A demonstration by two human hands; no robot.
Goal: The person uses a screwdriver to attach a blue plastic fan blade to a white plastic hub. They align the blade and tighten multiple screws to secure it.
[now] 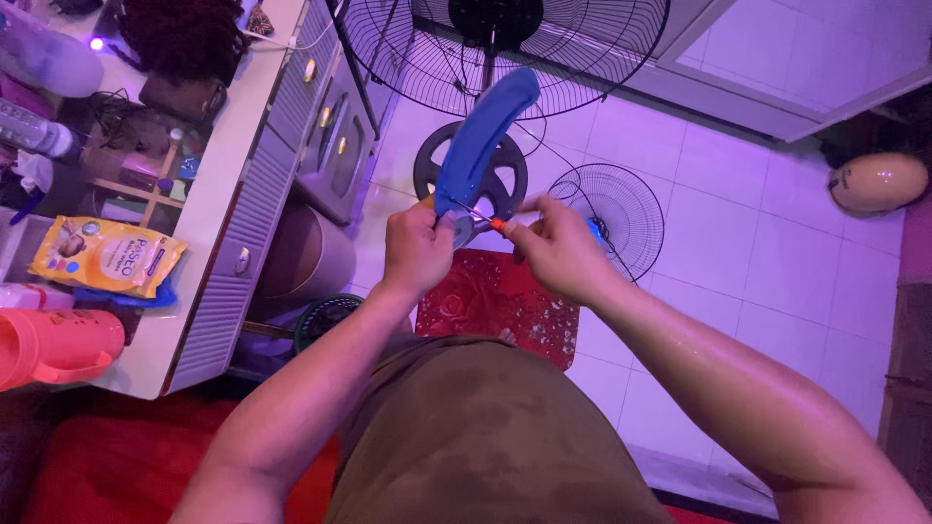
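Gripping a blue fan blade at its lower end, the left hand is closed around the plastic, and the blade rises upright in front of the person, over the white tiled floor. The right hand is pinched shut on a small screwdriver with an orange handle, whose thin shaft points left to the base of the blade, just beside the left thumb. Below the hands lies a red patterned cushion; beyond them stand a black fan base, a small round wire fan guard flat on the floor, and a large black fan grille behind.

On the white surface at left, a flat yellow snack packet with a picture on its front lies on something blue. Nearer the camera sits an orange plastic jug; its contents cannot be seen. Clear plastic bottles lie at the far left edge. A cream-coloured helmet rests on the floor at far right.
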